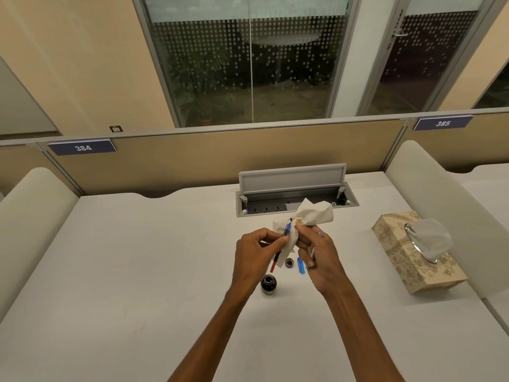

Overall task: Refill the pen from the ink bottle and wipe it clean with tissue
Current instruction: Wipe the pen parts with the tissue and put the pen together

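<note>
White counter [137, 257] in a partitioned booth: pen wiped with tissue above an open bottle.
Held over the counter, the pen [286, 230] lies slanted, its red end toward the person at lower left and its upper end pointing toward the window [248, 64], wrapped in the tissue [311, 213]. The left hand [253, 255] pinches the pen's middle. The right hand [316, 252] pinches the tissue round the upper end, its lower fingers curled on a slender clear piece. Beneath stand the uncapped bottle [268, 284], its cap [289, 262] and a blue pen part [301, 267]. A tissue box [407, 271] sits well right. An open cable tray [292, 180] lies behind, before a partition [220, 155] numbered 384 and 385.
</note>
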Motion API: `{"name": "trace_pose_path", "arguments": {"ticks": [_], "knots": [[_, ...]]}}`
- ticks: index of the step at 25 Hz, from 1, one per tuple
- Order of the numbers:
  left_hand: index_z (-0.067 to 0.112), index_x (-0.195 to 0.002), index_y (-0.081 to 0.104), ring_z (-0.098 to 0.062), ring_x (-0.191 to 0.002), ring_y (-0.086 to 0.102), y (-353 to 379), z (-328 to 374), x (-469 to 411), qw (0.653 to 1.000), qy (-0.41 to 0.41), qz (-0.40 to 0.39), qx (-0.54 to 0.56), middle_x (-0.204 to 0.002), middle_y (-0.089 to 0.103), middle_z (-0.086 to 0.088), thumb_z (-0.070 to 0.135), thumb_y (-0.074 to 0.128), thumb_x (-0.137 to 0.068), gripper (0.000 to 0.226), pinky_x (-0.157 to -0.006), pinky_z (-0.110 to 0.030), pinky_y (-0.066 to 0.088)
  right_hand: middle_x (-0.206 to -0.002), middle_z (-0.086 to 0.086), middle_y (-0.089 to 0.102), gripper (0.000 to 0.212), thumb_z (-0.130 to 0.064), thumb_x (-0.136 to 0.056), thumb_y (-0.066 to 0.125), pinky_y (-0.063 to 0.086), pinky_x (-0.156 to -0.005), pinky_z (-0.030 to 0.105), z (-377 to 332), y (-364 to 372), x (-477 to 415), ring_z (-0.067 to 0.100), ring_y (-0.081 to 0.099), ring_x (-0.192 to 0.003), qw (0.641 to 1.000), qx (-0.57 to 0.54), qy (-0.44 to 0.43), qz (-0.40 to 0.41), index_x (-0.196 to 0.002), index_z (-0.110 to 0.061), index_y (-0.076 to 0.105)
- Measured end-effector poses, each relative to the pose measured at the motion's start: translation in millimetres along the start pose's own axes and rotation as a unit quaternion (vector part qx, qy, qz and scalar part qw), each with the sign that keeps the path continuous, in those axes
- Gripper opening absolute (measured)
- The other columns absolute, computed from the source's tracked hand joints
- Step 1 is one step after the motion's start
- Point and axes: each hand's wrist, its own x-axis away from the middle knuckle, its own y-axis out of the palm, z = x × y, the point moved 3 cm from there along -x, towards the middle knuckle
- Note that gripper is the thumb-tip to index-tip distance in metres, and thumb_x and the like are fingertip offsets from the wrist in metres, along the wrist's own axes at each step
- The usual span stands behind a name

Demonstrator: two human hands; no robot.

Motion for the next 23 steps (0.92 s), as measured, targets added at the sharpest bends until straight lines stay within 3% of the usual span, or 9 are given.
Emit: {"name": "trace_pose_path", "arguments": {"ticks": [6, 10, 12, 15, 16, 18, 19, 21, 23], "knots": [[0.010, -0.099, 0.075, -0.020, -0.086, 0.072, 1, -1, -2, 1.000, -0.002, 0.012, -0.019, -0.097, 0.076, -0.005, 0.033, 0.078, -0.082, 0.029, -0.080, -0.032, 0.061, -0.086, -0.003, 0.078, 0.016, -0.024, -0.099, 0.051, 0.037, -0.039, 0.014, -3, 0, 1, 0.003, 0.034, -0.034, 1.000, 0.001, -0.004, 0.015, -0.104, -0.015, 0.064], [0.009, -0.103, 0.074, -0.020, -0.089, 0.072, 1, -2, -1, 1.000, 0.007, 0.003, 0.000, -0.100, 0.076, -0.006, 0.031, 0.078, -0.082, 0.030, -0.079, -0.028, 0.061, -0.091, -0.003, 0.078, 0.014, -0.022, -0.100, 0.051, 0.034, -0.038, 0.014, -9, -2, 4, 0.003, 0.035, -0.037, 0.999, -0.026, -0.014, 0.021, -0.105, -0.020, 0.064], [0.010, -0.105, 0.073, -0.018, -0.092, 0.071, 0, -3, 2, 1.000, 0.006, -0.004, 0.028, -0.102, 0.075, -0.005, 0.028, 0.077, -0.083, 0.029, -0.079, -0.022, 0.059, -0.096, 0.000, 0.077, 0.013, -0.020, -0.099, 0.052, 0.038, -0.039, 0.014, -11, -4, 3, 0.006, 0.047, -0.040, 0.998, -0.035, -0.026, 0.036, -0.106, -0.021, 0.064], [0.011, -0.107, 0.074, -0.016, -0.094, 0.071, -1, -1, 6, 0.997, 0.000, -0.002, 0.081, -0.102, 0.075, -0.003, 0.027, 0.076, -0.085, 0.028, -0.086, -0.026, 0.059, -0.111, -0.001, 0.072, 0.026, -0.018, -0.096, 0.058, 0.060, -0.072, 0.035, -9, -7, -1, 0.024, 0.075, -0.076, 0.996, -0.040, -0.049, 0.065, -0.121, -0.026, 0.058], [0.012, -0.107, 0.074, -0.016, -0.097, 0.070, -1, -1, 7, 0.995, -0.006, 0.001, 0.098, -0.104, 0.075, -0.002, 0.027, 0.076, -0.085, 0.027, -0.088, -0.028, 0.059, -0.114, -0.002, 0.070, 0.032, -0.017, -0.095, 0.059, 0.060, -0.071, 0.035, -9, -6, -2, 0.021, 0.075, -0.073, 0.995, -0.053, -0.051, 0.064, -0.126, -0.026, 0.056], [0.017, -0.106, 0.074, -0.014, -0.105, 0.067, 0, -2, 8, 0.992, -0.016, 0.006, 0.122, -0.112, 0.073, 0.001, 0.029, 0.076, -0.084, 0.025, -0.094, -0.030, 0.055, -0.114, 0.005, 0.071, 0.031, -0.015, -0.093, 0.060, 0.046, -0.042, 0.018, -7, -3, -3, 0.007, 0.053, -0.039, 0.992, -0.106, -0.047, 0.055, -0.124, -0.021, 0.059], [0.021, -0.104, 0.074, -0.014, -0.112, 0.064, 1, -2, 7, 0.991, -0.021, 0.002, 0.131, -0.120, 0.070, 0.003, 0.030, 0.076, -0.084, 0.022, -0.098, -0.034, 0.053, -0.107, 0.007, 0.073, 0.025, -0.016, -0.092, 0.060, 0.038, -0.037, 0.015, -7, -2, -4, 0.004, 0.040, -0.034, 0.989, -0.128, -0.039, 0.055, -0.117, -0.019, 0.062], [0.025, -0.101, 0.073, -0.019, -0.124, 0.059, 4, -2, 6, 0.985, -0.043, -0.024, 0.163, -0.138, 0.061, 0.005, 0.029, 0.075, -0.085, 0.017, -0.105, -0.043, 0.049, -0.080, 0.005, 0.071, 0.013, -0.018, -0.094, 0.057, 0.034, -0.037, 0.014, -5, -1, -7, 0.003, 0.033, -0.034, 0.988, -0.140, -0.031, 0.062, -0.102, -0.021, 0.066], [0.025, -0.100, 0.072, -0.027, -0.127, 0.057, 5, 1, 8, 0.974, -0.067, -0.044, 0.212, -0.144, 0.056, 0.001, 0.027, 0.074, -0.085, 0.015, -0.106, -0.049, 0.048, -0.065, 0.004, 0.062, 0.014, -0.019, -0.098, 0.053, 0.033, -0.038, 0.015, -3, 2, -5, 0.004, 0.032, -0.034, 0.990, -0.118, -0.030, 0.065, -0.096, -0.019, 0.067]]}}
